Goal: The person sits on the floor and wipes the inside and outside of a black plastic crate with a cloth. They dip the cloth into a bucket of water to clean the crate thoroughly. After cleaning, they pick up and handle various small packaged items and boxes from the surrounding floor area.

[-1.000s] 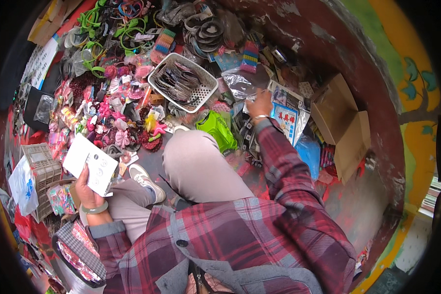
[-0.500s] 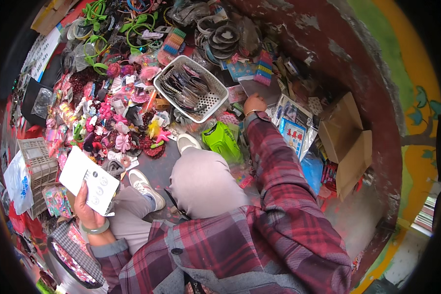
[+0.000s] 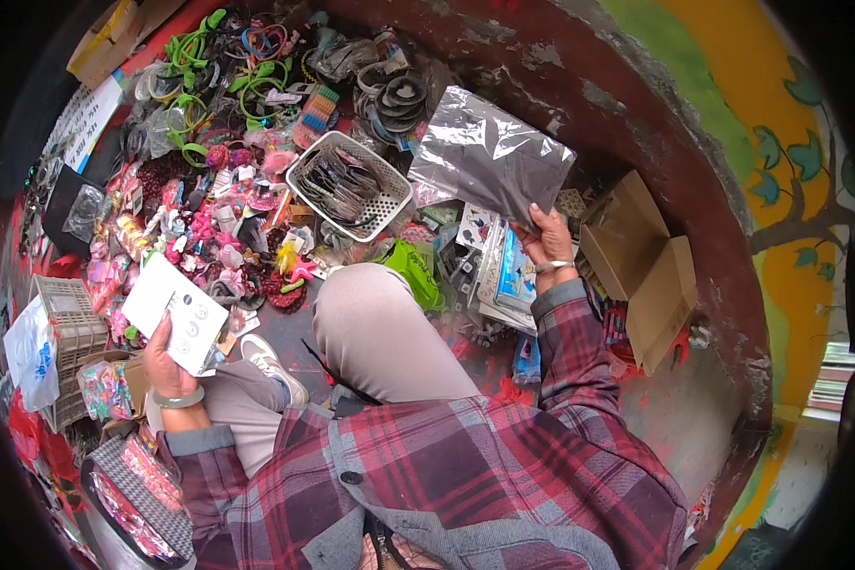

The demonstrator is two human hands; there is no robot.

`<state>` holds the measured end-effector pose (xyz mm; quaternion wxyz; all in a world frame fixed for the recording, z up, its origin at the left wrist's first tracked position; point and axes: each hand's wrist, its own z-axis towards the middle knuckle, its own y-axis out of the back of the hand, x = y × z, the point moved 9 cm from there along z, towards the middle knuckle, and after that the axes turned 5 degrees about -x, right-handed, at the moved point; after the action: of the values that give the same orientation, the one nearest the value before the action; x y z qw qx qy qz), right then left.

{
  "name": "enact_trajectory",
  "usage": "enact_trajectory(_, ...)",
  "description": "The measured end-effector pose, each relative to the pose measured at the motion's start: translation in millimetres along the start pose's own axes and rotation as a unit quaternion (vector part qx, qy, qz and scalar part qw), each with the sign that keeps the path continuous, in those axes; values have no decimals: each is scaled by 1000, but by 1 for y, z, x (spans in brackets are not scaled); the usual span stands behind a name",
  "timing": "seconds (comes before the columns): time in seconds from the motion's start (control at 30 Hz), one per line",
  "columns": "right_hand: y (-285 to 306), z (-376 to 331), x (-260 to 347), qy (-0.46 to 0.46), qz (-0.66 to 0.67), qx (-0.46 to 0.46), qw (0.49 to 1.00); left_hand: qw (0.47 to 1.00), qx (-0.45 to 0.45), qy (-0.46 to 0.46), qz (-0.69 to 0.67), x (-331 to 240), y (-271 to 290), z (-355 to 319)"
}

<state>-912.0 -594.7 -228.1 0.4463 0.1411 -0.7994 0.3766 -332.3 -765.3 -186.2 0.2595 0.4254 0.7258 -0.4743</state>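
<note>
My left hand [image 3: 169, 366] grips a white card [image 3: 171, 309] printed with small round drawings, tilted above my left leg. In my right hand [image 3: 547, 237] is a dark flat packet [image 3: 492, 152] in glossy clear plastic, pinched at its near edge and raised over the goods on the right. Below it lie a blue booklet [image 3: 517, 274] and several flat packets [image 3: 489, 285], partly hidden by the raised packet and my hand. A white plastic basket [image 3: 388, 211] holding thin dark packages stands left of the dark packet. Beside my knee lies a bright green package [image 3: 411, 271].
Colourful hair accessories [image 3: 223, 228] heap up at the left, with green headbands [image 3: 256, 90] farther back. An open cardboard box [image 3: 629, 228] stands at the right by the red wall [image 3: 627, 109]. A grey crate [image 3: 76, 328] is at far left.
My right hand has lifted the dark packet from the pile by the basket and drawn it right and nearer. The left hand still holds the white card.
</note>
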Motion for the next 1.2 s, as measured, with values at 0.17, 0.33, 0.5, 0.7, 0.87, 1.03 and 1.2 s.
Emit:
enact_trajectory(0.17,-21,-45,-1,-4,47,54,997,1000,-8,-13,17,1,4,7)
enact_trajectory(0.33,-32,-66,-1,-2,60,81,995,1000,-4,-13,18,0,8,7)
enact_trajectory(0.5,-36,-74,-7,-15,63,100,993,1000,-2,-12,7,-3,7,3)
enact_trajectory(0.7,-44,-75,-14,-21,103,129,986,1000,20,-12,-1,-1,4,4)
enact_trajectory(0.87,-57,-81,-18,-16,99,142,985,1000,23,-6,-3,0,-1,2)
enact_trajectory(1.03,-68,-84,-21,-26,106,163,981,1000,21,-7,1,-2,-8,-4)
enact_trajectory(1.2,-62,-80,-27,-30,118,156,980,1000,25,5,-6,2,-8,0)
